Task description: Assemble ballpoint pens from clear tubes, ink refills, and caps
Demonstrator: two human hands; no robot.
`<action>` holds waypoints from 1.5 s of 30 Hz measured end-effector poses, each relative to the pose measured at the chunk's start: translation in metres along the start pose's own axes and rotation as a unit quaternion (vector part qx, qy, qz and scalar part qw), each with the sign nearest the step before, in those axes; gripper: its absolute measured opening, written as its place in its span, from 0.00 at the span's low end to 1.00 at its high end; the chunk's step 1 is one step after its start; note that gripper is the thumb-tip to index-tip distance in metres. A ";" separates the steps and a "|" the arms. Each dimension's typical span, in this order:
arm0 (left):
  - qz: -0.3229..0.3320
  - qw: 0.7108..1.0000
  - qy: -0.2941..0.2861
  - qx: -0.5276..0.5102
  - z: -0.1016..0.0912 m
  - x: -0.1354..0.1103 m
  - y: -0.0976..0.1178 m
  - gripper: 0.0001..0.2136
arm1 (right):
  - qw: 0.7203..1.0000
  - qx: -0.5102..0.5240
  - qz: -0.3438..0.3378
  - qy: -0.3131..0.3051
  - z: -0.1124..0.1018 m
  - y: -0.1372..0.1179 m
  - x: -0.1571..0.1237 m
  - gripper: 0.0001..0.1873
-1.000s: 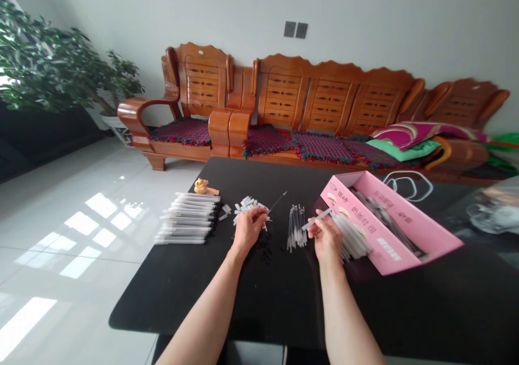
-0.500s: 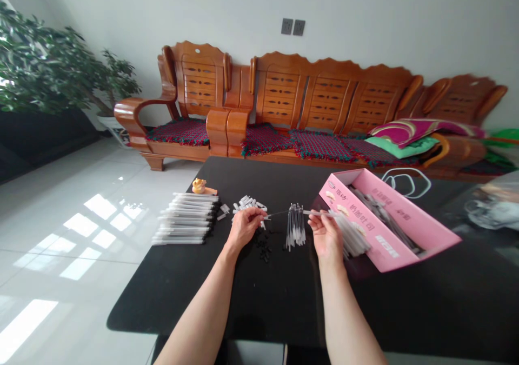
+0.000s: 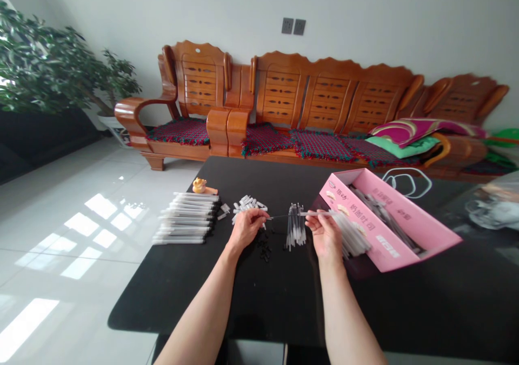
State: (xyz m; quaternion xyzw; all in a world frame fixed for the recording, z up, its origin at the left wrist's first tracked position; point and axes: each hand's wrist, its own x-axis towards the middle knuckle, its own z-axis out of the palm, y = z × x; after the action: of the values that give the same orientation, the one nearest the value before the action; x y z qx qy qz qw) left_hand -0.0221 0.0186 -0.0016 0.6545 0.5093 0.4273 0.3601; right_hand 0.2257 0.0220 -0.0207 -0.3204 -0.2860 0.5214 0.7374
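Observation:
My left hand (image 3: 248,227) pinches one end of a thin dark pen refill (image 3: 284,216). A translucent white pen barrel (image 3: 314,213) is held level in the fingers of my right hand (image 3: 325,232). The refill's far end meets the barrel's left opening; how deep it sits I cannot tell. Below and between my hands lies a bundle of pen refills (image 3: 297,227). White pen caps (image 3: 247,201) are heaped just behind my left hand, and small black plugs (image 3: 265,249) are scattered in front of it. Beside my right hand rests a pile of clear barrels (image 3: 352,235).
On the left, a stack of pens with black ends (image 3: 186,219) lies near the table edge, a small yellow figurine (image 3: 199,185) behind it. A pink box (image 3: 365,219) holding dark sticks stands right. A wooden sofa (image 3: 284,92) lines the wall behind the black table (image 3: 279,300).
The pen barrel in my right hand has moved slightly left, so less bare refill shows between my hands. My left hand has shifted a little to the right.

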 end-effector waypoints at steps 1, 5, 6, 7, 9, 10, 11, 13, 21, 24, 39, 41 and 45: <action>-0.003 1.000 -0.003 -0.011 0.001 0.000 0.001 0.09 | 1.000 -0.003 0.004 -0.006 0.001 0.000 -0.001 0.10; -0.034 0.987 -0.046 -0.149 0.006 -0.002 0.006 0.11 | 0.998 -0.022 0.041 -0.044 0.005 0.000 -0.005 0.08; -0.039 0.979 -0.062 -0.189 0.008 -0.002 0.007 0.13 | 0.997 -0.028 0.052 -0.055 0.007 -0.001 -0.006 0.08; -0.040 0.971 -0.077 -0.223 0.010 -0.003 0.008 0.15 | 0.995 -0.036 0.063 -0.064 0.008 -0.001 -0.008 0.09; -0.039 0.956 -0.100 -0.272 0.014 -0.005 0.009 0.17 | 0.992 -0.052 0.083 -0.085 0.012 -0.001 -0.012 0.09; -0.039 0.950 -0.110 -0.289 0.016 -0.006 0.010 0.18 | 0.989 -0.059 0.092 -0.098 0.014 -0.002 -0.014 0.09; -0.040 0.945 -0.118 -0.301 0.017 -0.006 0.010 0.19 | 0.986 -0.065 0.102 -0.113 0.016 -0.002 -0.016 0.09; -0.045 0.940 -0.132 -0.310 0.020 -0.007 0.010 0.21 | 0.978 -0.076 0.126 -0.144 0.019 -0.003 -0.019 0.09; 0.057 0.997 -0.012 -0.059 0.017 -0.008 0.018 0.10 | 0.993 0.014 0.102 -0.061 0.006 -0.004 -0.008 0.06; 0.128 0.987 -0.053 0.082 0.018 -0.012 0.023 0.04 | 0.995 0.045 0.088 -0.019 0.000 -0.005 -0.003 0.05; 0.144 0.965 -0.141 0.165 0.034 -0.017 0.023 0.05 | 0.994 0.046 0.084 -0.044 0.003 -0.003 -0.005 0.06; 0.098 0.986 -0.111 0.071 0.031 -0.015 0.019 0.06 | 0.994 0.035 0.086 -0.061 0.004 -0.002 -0.006 0.06; -0.006 0.988 -0.039 -0.147 0.027 -0.009 0.012 0.13 | 0.990 0.004 0.101 -0.095 0.009 -0.001 -0.008 0.07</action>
State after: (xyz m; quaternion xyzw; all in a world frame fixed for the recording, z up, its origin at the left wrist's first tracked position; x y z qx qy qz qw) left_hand 0.0067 0.0065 -0.0026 0.6078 0.4305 0.4697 0.4740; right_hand 0.2176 0.0157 -0.0151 -0.2938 -0.3188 0.6224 0.6517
